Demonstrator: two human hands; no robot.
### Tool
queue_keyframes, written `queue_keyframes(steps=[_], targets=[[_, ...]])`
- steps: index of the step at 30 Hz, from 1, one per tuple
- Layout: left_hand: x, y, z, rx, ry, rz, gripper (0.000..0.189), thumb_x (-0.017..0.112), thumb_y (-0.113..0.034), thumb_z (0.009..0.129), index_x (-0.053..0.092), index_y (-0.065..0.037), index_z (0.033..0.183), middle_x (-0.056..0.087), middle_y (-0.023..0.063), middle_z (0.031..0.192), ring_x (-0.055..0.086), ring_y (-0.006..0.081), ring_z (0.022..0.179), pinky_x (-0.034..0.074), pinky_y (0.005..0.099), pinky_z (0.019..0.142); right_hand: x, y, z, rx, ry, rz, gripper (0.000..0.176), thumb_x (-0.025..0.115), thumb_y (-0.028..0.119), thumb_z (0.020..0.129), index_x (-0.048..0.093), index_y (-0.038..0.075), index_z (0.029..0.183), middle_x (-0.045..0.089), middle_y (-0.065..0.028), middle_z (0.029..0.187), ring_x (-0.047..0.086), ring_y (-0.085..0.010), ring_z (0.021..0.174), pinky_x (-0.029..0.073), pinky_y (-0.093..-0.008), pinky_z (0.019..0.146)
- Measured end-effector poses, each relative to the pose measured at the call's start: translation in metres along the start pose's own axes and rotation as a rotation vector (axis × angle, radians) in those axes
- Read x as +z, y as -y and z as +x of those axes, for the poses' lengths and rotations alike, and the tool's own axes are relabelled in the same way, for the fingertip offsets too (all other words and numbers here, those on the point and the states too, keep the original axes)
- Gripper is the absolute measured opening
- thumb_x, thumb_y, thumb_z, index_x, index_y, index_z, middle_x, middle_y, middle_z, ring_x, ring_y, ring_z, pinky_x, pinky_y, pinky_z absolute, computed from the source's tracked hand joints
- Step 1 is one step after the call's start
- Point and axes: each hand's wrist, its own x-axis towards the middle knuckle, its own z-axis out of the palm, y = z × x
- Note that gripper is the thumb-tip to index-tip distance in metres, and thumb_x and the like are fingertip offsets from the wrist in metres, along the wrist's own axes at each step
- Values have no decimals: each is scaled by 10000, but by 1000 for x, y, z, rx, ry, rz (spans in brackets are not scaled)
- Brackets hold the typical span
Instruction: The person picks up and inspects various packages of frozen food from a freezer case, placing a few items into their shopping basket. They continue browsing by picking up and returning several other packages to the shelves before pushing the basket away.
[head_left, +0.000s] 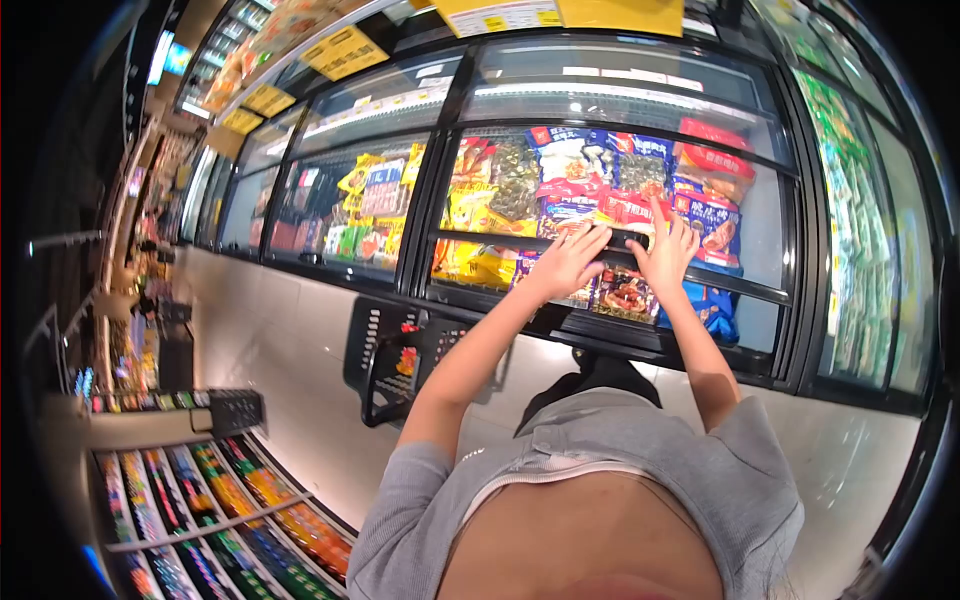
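Note:
Both my hands rest on the black cross rail [480, 237] of a chest freezer's glass lid, on either side of a small black handle [627, 240]. My left hand [570, 262] lies flat, fingers stretched toward the handle. My right hand [667, 250] has its fingers spread upward over the glass, its thumb beside the handle. Neither hand holds anything. Under the glass lie bags of frozen food: a red bag [628, 209] close to my fingers, blue-and-white bags [565, 160], yellow bags [470, 262] at left and a blue-and-red bag [708, 222] at right. My hands hide part of the bags.
A black shopping basket [368, 385] with a few small items stands on the floor at my left. More freezer sections continue left, with yellow price signs [343, 52] above. A glass-fronted case of green packs [850, 220] is at right. Shelves of colourful goods [215, 500] fill the lower left.

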Motion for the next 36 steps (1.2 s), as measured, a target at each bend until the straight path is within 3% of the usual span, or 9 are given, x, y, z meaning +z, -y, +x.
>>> queue_keyframes(steps=[5, 9, 11, 16, 19, 24, 29, 32, 36], targets=[[-36, -75, 26, -2, -471, -467, 475, 502, -318, 934, 457, -40, 1317, 501, 197, 1297, 472, 334, 1219, 353, 399, 1033, 45, 15, 11, -244, 187, -81, 489, 644, 188, 795, 506, 69, 1249, 564, -221, 1092, 512, -353, 1085, 366, -449, 962], [-59, -135, -50, -235, -113, -473, 319, 517, -275, 932, 597, -76, 1167, 624, 158, 1105, 578, 302, 1062, 437, 378, 918, 33, 41, -74, -693, 543, 98, 377, 600, 153, 811, 550, 37, 1166, 585, -205, 1067, 540, -344, 1046, 410, -425, 907], [-35, -144, -102, -220, -398, -621, 274, 502, -246, 943, 634, -66, 1101, 646, 149, 1030, 610, 293, 971, 450, 382, 883, 4, 58, -120, -845, 705, 253, 327, 578, 136, 819, 572, 21, 1125, 596, -197, 1054, 554, -339, 1026, 432, -413, 880], [-7, -185, -252, -476, -592, -1042, 258, 509, -206, 939, 624, -41, 1102, 660, 154, 990, 639, 300, 909, 496, 353, 819, -42, 121, -214, -707, 1392, 515, 277, 525, 97, 810, 612, -2, 1053, 615, -208, 1087, 574, -341, 1041, 456, -397, 869], [4, -216, -329, -560, -685, -816, 249, 529, -177, 943, 622, -54, 1139, 662, 116, 998, 646, 172, 810, 516, 294, 743, -35, 153, -282, -871, 1397, 473, 260, 537, 99, 813, 623, 9, 1041, 645, -184, 1013, 601, -339, 983, 474, -378, 833], [-6, -268, -440, -755, -887, -753, 309, 531, -198, 942, 573, -66, 1219, 660, 133, 1008, 643, 194, 847, 509, 311, 776, -34, 225, -353, -1150, 1736, 583, 229, 500, 37, 824, 640, 3, 1002, 666, -147, 960, 625, -266, 930, 473, -351, 836], [17, -295, -517, -1029, -773, -705, 344, 530, -242, 924, 572, -55, 1210, 664, 153, 985, 648, 251, 844, 499, 322, 769, 4, 248, -395, -881, 2246, 452, 212, 508, 104, 921, 643, -9, 1039, 664, -76, 1005, 604, -178, 992, 439, -286, 911], [75, -296, -566, -1259, -828, -893, 305, 535, -234, 915, 612, -36, 1134, 669, 159, 973, 649, 274, 873, 498, 343, 785, 73, 202, -389, -547, 1835, 364, 226, 517, 192, 942, 640, 9, 990, 664, -81, 915, 632, -163, 876, 499, -293, 771], [260, -309, -663, -1840, -743, -636, 299, 556, -275, 866, 650, -34, 1016, 673, 176, 947, 651, 308, 907, 508, 385, 793, 177, 49, -308, -804, 1048, -293, 380, 514, 305, 862, 615, -58, 816, 641, -173, 761, 628, -262, 722, 490, -410, 670]])
